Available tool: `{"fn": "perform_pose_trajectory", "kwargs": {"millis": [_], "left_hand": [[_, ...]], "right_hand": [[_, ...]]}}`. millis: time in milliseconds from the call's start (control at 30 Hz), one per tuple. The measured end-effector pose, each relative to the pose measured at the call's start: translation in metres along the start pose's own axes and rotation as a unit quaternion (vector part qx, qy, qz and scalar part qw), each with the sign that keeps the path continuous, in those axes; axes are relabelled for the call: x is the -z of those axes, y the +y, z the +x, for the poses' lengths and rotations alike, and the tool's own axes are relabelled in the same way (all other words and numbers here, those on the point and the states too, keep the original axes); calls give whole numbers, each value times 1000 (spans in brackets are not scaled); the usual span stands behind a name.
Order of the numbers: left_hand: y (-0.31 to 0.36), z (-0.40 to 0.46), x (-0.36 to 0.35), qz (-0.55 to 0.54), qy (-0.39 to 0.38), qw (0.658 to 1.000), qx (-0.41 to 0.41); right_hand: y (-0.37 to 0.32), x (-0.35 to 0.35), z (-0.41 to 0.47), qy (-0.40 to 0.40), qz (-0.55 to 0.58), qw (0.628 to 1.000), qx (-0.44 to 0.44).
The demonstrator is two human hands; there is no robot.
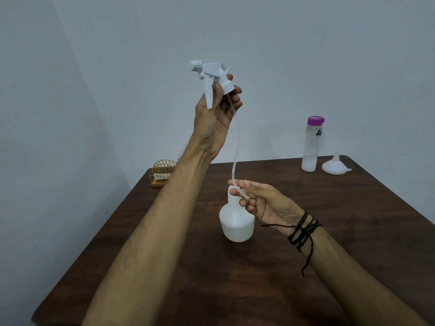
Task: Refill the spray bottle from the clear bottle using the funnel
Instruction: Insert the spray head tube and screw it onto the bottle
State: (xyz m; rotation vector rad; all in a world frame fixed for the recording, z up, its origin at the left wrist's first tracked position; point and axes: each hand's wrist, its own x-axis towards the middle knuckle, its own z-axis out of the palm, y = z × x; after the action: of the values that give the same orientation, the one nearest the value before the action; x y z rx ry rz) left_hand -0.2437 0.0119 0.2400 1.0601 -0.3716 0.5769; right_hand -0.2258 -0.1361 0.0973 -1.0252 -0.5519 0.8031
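Nearest on the dark wooden table (235, 278) stands the white spray bottle (237, 222), upright, its neck open because the trigger head is off. Just above and beside that neck is the right hand (266, 203), a black cord (303, 231) wound round its wrist; its thumb and fingertips pinch the loose lower end of the thin clear tube (236, 147), which hangs outside the bottle. From there the tube runs almost straight up, with a slight bow, to the trigger head (211, 76), gripped high above the table in the left hand (216, 118), whose fingers are curled round the collar below the trigger. So the removed sprayer's long axis is close to vertical, stretched between the two hands, with the bottle's mouth directly under the right hand's fingers. Farther back on the right stand the clear bottle (312, 144), its purple lid on, and the white funnel (335, 164) just beside it, resting wide mouth down with its spout up. Both lie beyond and to the right of the right hand, well apart from the left, so the right hand looks better placed to fetch the funnel once the sprayer is set aside. At the far left edge of the table sits a small gold wire holder (162, 172).
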Motion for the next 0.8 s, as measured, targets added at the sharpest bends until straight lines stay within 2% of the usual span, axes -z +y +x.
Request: {"fn": "perform_pose_trajectory", "kwargs": {"millis": [233, 300, 367, 433, 533, 667, 800], "left_hand": [[-7, -5, -5, -22, -11, 1000, 17], [-7, -5, -6, -24, -12, 999, 18], [-5, -4, -7, -27, -8, 999, 14], [-1, -2, -9, -31, -6, 999, 8], [5, 0, -13, -23, -10, 1000, 1], [10, 1, -13, 4, -15, 1000, -11], [16, 0, -10, 15, -14, 1000, -20]], "right_hand": [[-1, -7, 2, 12, -13, 1000, -12], [-3, -7, 3, 27, -23, 999, 12], [-4, -6, 7, 77, -57, 993, 66], [-6, -2, 15, 156, -120, 970, 142], [-5, 4, 28, 250, -216, 915, 233], [3, 2, 39, 279, -301, 863, 294], [5, -1, 41, 283, -299, 851, 325]]}}
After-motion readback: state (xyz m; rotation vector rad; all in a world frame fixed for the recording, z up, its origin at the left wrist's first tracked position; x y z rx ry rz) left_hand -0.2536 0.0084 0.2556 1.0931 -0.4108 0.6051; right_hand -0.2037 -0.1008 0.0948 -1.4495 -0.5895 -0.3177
